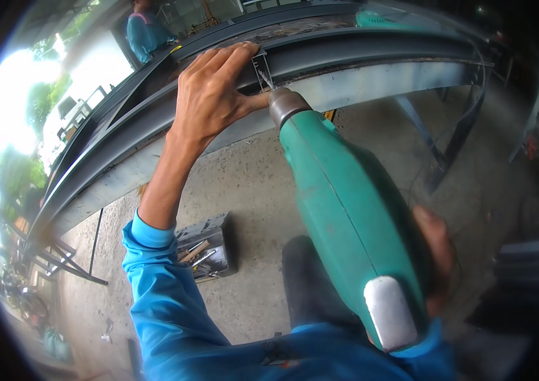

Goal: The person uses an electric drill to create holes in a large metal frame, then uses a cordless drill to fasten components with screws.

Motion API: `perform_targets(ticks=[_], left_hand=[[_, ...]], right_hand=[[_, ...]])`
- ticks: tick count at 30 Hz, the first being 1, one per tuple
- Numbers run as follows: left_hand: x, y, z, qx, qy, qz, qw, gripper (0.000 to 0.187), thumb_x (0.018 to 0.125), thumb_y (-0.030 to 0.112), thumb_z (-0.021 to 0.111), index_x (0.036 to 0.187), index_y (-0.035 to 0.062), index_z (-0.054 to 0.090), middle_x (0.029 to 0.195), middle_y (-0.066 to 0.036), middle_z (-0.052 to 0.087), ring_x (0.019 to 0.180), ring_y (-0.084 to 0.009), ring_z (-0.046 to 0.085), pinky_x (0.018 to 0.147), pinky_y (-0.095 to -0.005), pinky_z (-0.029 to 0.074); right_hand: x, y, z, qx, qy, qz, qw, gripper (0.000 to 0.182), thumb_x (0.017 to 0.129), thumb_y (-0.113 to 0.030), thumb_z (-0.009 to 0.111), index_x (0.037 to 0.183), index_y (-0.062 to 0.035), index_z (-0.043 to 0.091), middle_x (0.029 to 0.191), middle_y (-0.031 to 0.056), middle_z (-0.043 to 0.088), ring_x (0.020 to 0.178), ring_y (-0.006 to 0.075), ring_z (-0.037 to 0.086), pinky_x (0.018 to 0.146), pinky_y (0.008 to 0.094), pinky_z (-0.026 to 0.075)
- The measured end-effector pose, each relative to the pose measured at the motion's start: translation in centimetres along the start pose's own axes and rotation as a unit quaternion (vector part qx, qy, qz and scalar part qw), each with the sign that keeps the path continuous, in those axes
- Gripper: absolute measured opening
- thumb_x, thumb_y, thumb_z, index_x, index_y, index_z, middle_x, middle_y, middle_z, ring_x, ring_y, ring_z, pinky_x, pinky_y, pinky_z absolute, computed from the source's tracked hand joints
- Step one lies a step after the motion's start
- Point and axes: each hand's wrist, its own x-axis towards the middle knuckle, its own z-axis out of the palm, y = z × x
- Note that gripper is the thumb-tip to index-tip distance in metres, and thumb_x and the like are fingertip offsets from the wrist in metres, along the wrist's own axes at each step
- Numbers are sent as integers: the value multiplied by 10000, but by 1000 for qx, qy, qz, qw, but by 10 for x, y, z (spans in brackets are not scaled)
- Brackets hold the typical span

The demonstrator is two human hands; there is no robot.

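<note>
A green power drill reaches forward from my lower right, its grey chuck holding a drill bit. The bit points at a small metal bracket set against the dark metal frame. My left hand is closed there, fingers over the bracket's upper end and thumb under it, right beside the chuck. Behind the drill body, my right hand is wrapped round the handle; most of its fingers are hidden.
A grey toolbox with several tools stands on the concrete floor. Another green power tool lies on the far side of the frame. A person in blue is at the back left. Metal legs support the bench at right.
</note>
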Motion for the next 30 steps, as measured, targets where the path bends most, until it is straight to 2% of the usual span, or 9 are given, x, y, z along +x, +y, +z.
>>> perform_targets(ticks=[11, 13, 16, 20, 22, 26, 28, 29, 30], left_hand=[[-1, -2, 2, -4, -5, -8, 1000, 606, 614, 254, 798, 1150, 39, 614, 1076, -132, 667, 911, -313, 641, 823, -369, 513], [-1, -2, 4, 7, 24, 17, 1000, 684, 571, 405, 828, 1089, 11, 616, 1029, -132, 670, 829, -283, 631, 750, -377, 514], [-1, -4, 4, 1, 21, 18, 1000, 694, 566, 412, 828, 1090, 9, 615, 1023, -132, 671, 807, -278, 625, 735, -377, 511], [0, -2, 3, -1, 24, 19, 1000, 696, 564, 412, 829, 1088, 8, 616, 1023, -129, 671, 790, -273, 620, 720, -374, 509], [0, -2, 4, 6, 28, 24, 999, 690, 565, 406, 831, 1086, 7, 617, 1018, -126, 672, 789, -270, 620, 715, -370, 509], [0, -2, 3, 6, 19, 21, 1000, 685, 569, 401, 832, 1085, 6, 617, 1017, -125, 673, 801, -269, 625, 726, -369, 513], [-1, 0, 1, -14, -11, -18, 1000, 579, 626, 214, 793, 1147, 36, 615, 1089, -131, 666, 927, -312, 642, 837, -370, 511], [-1, -1, 1, -13, -10, -18, 1000, 579, 626, 214, 793, 1147, 36, 615, 1089, -131, 666, 927, -312, 642, 837, -370, 511], [0, -2, 3, 1, 10, 6, 1000, 623, 596, 302, 814, 1117, 22, 617, 1055, -127, 672, 889, -293, 642, 800, -370, 517]], right_hand=[[63, -19, -5, 310, 125, 47, 941, 767, 920, -563, 478, 1197, 152, 490, 1236, 341, 521, 978, 391, 661, 793, 402, 574], [72, -22, -6, 363, 147, 56, 918, 779, 922, -570, 478, 1176, 167, 498, 1239, 346, 515, 973, 386, 666, 784, 393, 580], [71, -31, -5, 383, 170, 134, 898, 747, 915, -557, 507, 1155, 150, 524, 1249, 341, 511, 981, 383, 664, 782, 391, 580], [72, -32, -11, 418, 142, 130, 888, 721, 918, -540, 516, 1140, 145, 538, 1251, 344, 506, 982, 385, 663, 782, 392, 580], [73, -37, -12, 428, 161, 175, 872, 725, 914, -543, 522, 1140, 147, 537, 1254, 349, 500, 980, 389, 663, 781, 392, 580], [74, -29, -9, 413, 163, 120, 888, 720, 916, -541, 520, 1139, 143, 539, 1254, 353, 497, 984, 397, 659, 784, 394, 579], [74, -26, -7, 402, 165, 82, 897, 717, 917, -540, 519, 1138, 141, 541, 1254, 357, 495, 987, 403, 657, 786, 395, 578], [75, -26, -8, 402, 165, 81, 897, 717, 917, -540, 519, 1138, 141, 541, 1254, 357, 495, 987, 403, 657, 786, 395, 578], [75, -27, -9, 417, 161, 95, 890, 721, 919, -539, 516, 1143, 145, 535, 1255, 357, 495, 988, 402, 656, 787, 396, 577]])
